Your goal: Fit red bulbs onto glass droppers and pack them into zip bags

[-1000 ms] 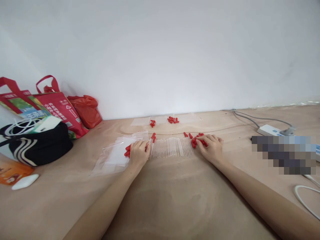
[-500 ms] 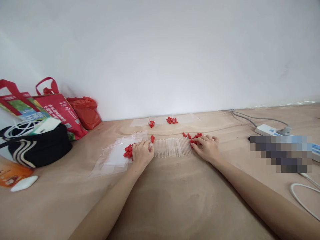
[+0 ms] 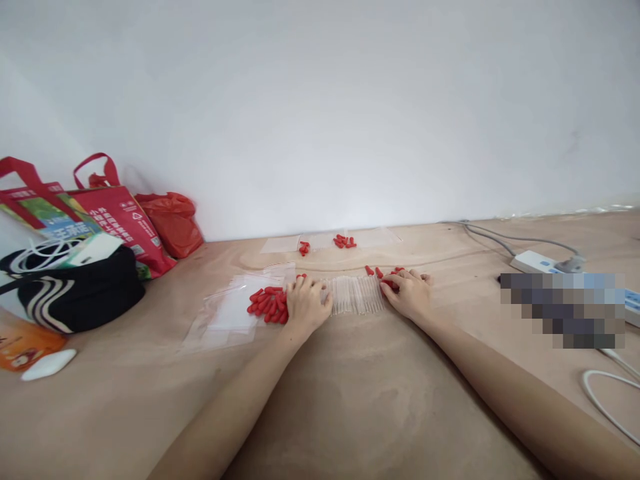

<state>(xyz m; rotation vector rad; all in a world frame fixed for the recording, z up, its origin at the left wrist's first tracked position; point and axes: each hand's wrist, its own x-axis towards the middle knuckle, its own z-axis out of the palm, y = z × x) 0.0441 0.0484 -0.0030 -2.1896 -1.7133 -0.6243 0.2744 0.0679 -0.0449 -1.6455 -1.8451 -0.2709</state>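
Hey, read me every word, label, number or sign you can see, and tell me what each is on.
Red carrier bag: a triangular recycling-style sign, and big white Chinese characters, seemingly starting with "小"; the rest is too blurred to quote.
Multicoloured bag: white characters, too blurred to read.
Orange packet: nothing legible.
I can read no numbers anywhere.

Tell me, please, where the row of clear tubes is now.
In the head view, the row of clear tubes lies just right of centre on the wooden surface, between the left hand and the right hand.
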